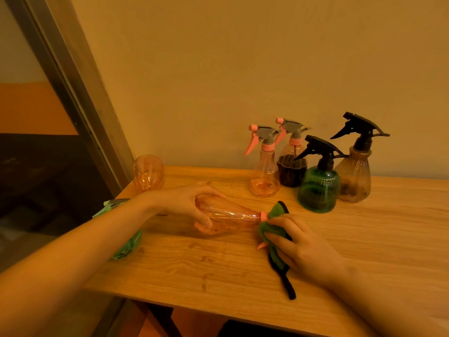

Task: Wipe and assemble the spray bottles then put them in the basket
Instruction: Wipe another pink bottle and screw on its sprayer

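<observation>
A: On the wooden table [243, 263], near its front, what's being worked on?

B: A pink see-through bottle [230, 216] held on its side, neck pointing right. The left hand [194, 205] grips its wide base end, fingers curled over the top and thumb underneath.

A: And the other hand?

B: The right hand [298, 242] clutches a green cloth [274, 224] with black edging, bunched against the bottle's pink neck collar [264, 215]. A small pink tip [262, 246] pokes out from under the cloth; I can't tell what it belongs to.

A: What stands behind?

B: Four assembled spray bottles by the wall: a clear pink one [264, 171], beside it another pink-topped one holding dark liquid [291, 164], a green one with a black trigger [318, 186] in front, and a brownish one with a black trigger [357, 176] furthest right.

A: Anything on the left?

B: A pink bottle body [148, 172] at the table's far left corner, and something green [128, 244] at the left edge, partly hidden by the left forearm.
</observation>
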A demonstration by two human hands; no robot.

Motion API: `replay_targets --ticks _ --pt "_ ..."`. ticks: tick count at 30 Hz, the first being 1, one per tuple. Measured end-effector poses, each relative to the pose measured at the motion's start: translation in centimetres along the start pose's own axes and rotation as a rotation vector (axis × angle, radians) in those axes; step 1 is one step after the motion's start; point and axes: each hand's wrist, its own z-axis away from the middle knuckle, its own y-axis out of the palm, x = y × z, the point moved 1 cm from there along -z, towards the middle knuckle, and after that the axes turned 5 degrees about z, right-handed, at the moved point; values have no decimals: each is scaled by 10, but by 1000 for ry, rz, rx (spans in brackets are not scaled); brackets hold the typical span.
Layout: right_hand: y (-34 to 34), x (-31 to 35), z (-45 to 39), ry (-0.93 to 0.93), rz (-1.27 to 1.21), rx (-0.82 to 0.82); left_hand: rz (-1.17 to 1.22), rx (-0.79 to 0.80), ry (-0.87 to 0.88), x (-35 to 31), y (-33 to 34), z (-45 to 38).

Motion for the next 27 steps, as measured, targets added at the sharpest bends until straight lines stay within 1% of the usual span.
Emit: replay_targets --ticks 4,7,10,13,17,20,23,25,27 --pt "-5 -10 10 289 -108 -199 10 -18 -3 0 2 -1" --pt "-2 -23 17 505 -211 -252 173 -67 -4 -1 3 -1" --pt "-1 -30 18 618 -296 -276 156 -129 21 1 4 -3" --pt "0 -28 17 625 -312 -269 88 -148 27 4 4 -5" --pt "1 -27 16 604 -339 -208 -17 -154 36 9 5 -8" --pt "-3 -24 8 565 -450 -113 -16 -165 28 7 3 -8" --pt "-11 -22 -13 508 -542 -59 -9 -155 4 4 -1 -10" --pt "-16 -21 -29 465 -618 16 -18 -137 -10 2 -4 -11" --pt "-15 -23 -41 387 -609 161 -33 -127 -11 1 -5 -11"
